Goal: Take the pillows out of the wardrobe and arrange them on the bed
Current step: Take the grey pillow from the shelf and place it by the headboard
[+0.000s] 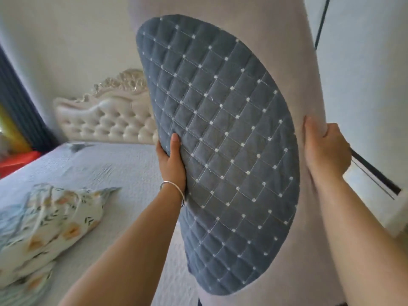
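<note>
I hold a large pale grey pillow [313, 89] with a blue quilted oval panel upright in front of me, filling the middle of the view. My left hand [171, 161], a silver bangle on its wrist, grips the pillow's left edge. On the pillow's right edge my right hand [324, 149] is closed around the fabric. A floral pillow [50, 219] lies on the bed [106, 168] at the lower left. The held pillow hides the right part of the bed.
A cream tufted headboard [106, 120] stands against the wall behind the bed. Dark blue curtains [19, 107] and red and yellow objects [15, 160] sit at the far left. A white wardrobe door with a dark handle [373, 171] is at the right.
</note>
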`<state>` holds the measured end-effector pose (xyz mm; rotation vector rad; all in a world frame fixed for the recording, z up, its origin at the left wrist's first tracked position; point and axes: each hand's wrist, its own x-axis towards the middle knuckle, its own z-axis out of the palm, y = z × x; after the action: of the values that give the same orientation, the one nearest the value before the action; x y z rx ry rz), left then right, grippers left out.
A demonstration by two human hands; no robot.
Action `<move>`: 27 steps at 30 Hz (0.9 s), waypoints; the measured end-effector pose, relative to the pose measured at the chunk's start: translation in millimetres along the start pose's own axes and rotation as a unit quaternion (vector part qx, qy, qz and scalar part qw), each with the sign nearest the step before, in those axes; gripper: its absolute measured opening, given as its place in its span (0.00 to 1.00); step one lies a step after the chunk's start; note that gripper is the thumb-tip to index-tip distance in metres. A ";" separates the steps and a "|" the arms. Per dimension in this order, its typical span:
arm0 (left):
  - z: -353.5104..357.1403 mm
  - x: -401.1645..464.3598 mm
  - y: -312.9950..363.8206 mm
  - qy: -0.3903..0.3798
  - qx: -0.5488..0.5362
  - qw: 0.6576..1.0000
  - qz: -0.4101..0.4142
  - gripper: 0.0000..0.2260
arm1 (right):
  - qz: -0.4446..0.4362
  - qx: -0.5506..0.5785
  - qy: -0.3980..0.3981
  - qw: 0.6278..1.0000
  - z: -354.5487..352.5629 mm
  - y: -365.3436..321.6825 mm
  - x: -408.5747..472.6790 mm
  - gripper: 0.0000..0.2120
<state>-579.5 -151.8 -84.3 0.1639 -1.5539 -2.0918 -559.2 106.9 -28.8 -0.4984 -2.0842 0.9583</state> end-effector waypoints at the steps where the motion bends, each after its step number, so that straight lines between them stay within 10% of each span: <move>1: 5.1 15.5 -11.9 0.018 0.002 1.000 -0.013 0.35 | -0.011 -0.009 -0.025 1.000 23.6 -0.5 16.7 0.32; 27: 95.2 495.1 -279.5 0.331 0.025 0.926 -0.178 0.39 | -0.129 0.005 -0.459 0.879 647.6 -57.9 325.3 0.31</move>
<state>-1134.4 -248.8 -206.9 1.1199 -1.2076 -1.9391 -1269.5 -32.2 -96.6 0.3369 -2.8676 1.1677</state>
